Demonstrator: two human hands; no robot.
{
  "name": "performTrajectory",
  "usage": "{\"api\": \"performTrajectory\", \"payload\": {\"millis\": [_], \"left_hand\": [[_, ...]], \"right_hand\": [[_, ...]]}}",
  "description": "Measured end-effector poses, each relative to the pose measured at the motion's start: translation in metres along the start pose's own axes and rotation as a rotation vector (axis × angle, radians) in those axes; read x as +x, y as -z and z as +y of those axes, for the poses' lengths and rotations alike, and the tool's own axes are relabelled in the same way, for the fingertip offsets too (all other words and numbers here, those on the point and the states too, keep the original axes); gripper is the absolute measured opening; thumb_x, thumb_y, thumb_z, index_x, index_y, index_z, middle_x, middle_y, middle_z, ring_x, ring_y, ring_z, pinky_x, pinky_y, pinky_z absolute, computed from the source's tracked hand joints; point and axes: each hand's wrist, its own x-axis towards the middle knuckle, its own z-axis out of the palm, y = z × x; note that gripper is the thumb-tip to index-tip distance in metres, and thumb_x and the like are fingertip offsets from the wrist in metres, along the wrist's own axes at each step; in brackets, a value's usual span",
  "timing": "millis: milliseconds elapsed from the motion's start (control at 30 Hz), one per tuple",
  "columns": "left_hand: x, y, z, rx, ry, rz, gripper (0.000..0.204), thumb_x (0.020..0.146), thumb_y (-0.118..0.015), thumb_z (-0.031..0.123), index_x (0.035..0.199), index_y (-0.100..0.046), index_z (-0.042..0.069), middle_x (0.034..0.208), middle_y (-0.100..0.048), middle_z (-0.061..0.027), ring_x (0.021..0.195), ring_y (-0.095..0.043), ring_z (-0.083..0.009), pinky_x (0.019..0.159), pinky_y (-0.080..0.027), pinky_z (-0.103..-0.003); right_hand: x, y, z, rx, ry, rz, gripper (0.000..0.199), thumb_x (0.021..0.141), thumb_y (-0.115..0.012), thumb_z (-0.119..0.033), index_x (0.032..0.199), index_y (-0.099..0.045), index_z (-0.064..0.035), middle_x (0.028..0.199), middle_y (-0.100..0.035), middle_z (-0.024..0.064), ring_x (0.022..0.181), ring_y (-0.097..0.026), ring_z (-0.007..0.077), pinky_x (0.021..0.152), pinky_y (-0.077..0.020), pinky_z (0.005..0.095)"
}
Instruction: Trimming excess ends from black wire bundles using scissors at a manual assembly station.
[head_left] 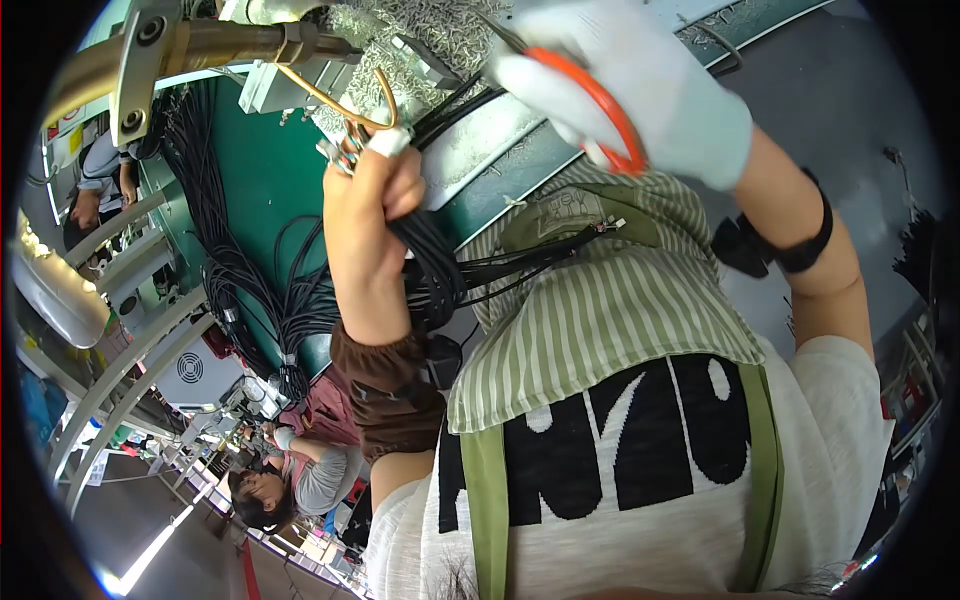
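My left hand point(372, 205) is bare, with tape on one fingertip, and is closed around a thick bundle of black cables point(432, 262) that hangs down past my wrist. Stripped copper wire ends point(352, 118) stick out above its fingers. My right hand point(640, 85) wears a pale glove and grips an orange-handled cutting tool point(598, 105), held to the right of the wire ends. A brown sleeve cover point(385, 385) wraps my left forearm.
A green worktable point(265, 175) carries more black cable bundles point(225, 270) and a pile of small metal cuttings point(440, 30). A metal nozzle on a bracket point(190, 50) hangs at top left. Other people point(280, 485) work at benches at lower left and far left.
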Motion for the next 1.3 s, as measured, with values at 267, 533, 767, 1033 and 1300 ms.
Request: {"api": "performTrajectory", "payload": {"millis": [267, 533, 767, 1033, 1300], "left_hand": [[0.045, 0.003, 0.018, 0.105, -0.044, -0.195, 0.028, 0.087, -0.065, 0.028, 0.077, -0.050, 0.007, 0.058, -0.041, 0.0031, 0.044, -0.029, -0.0035, 0.040, -0.019, -0.020], [0.042, -0.005, 0.026, 0.344, -0.135, -0.123, 0.029, 0.083, -0.071, 0.027, 0.078, -0.053, 0.005, 0.059, -0.046, 0.0025, 0.046, -0.037, -0.0030, 0.041, -0.024, -0.019], [0.045, -0.011, 0.024, 0.553, -0.350, 0.067, 0.037, 0.076, -0.078, 0.033, 0.079, -0.057, 0.002, 0.064, -0.052, 0.0044, 0.055, -0.046, -0.0056, 0.052, -0.039, -0.020], [0.041, -0.008, 0.032, 0.592, -0.272, -0.033, 0.037, 0.075, -0.077, 0.032, 0.084, -0.061, 0.000, 0.072, -0.058, 0.0020, 0.061, -0.050, -0.0059, 0.056, -0.042, -0.021], [0.041, -0.009, 0.029, 0.527, -0.217, 0.004, 0.026, 0.083, -0.069, 0.022, 0.084, -0.054, 0.002, 0.068, -0.057, -0.0009, 0.059, -0.052, -0.0082, 0.054, -0.042, -0.022]], "right_hand": [[0.061, -0.001, -0.009, 0.293, -0.101, -0.141, 0.019, 0.085, -0.062, -0.016, 0.073, -0.059, -0.0013, 0.056, -0.055, 0.0084, 0.041, -0.052, 0.0167, 0.039, -0.0405, 0.0300], [0.086, -0.001, 0.010, 0.753, -0.342, -0.385, 0.029, 0.087, -0.060, -0.018, 0.068, -0.059, 0.0032, 0.055, -0.056, 0.0084, 0.043, -0.054, 0.0165, 0.039, -0.0414, 0.0292], [0.088, 0.008, 0.014, 0.745, -0.270, -0.387, 0.030, 0.086, -0.060, -0.019, 0.066, -0.059, 0.0033, 0.055, -0.057, 0.0091, 0.043, -0.054, 0.0163, 0.040, -0.0415, 0.0287], [0.088, 0.005, 0.010, 0.677, -0.302, -0.406, 0.033, 0.087, -0.061, -0.021, 0.065, -0.060, 0.0033, 0.054, -0.056, 0.0089, 0.043, -0.055, 0.0165, 0.040, -0.0415, 0.0287], [0.088, -0.003, 0.018, 0.640, -0.221, -0.353, 0.031, 0.086, -0.062, -0.020, 0.065, -0.059, 0.0026, 0.054, -0.057, 0.0095, 0.043, -0.056, 0.0181, 0.039, -0.0414, 0.0297]]}}
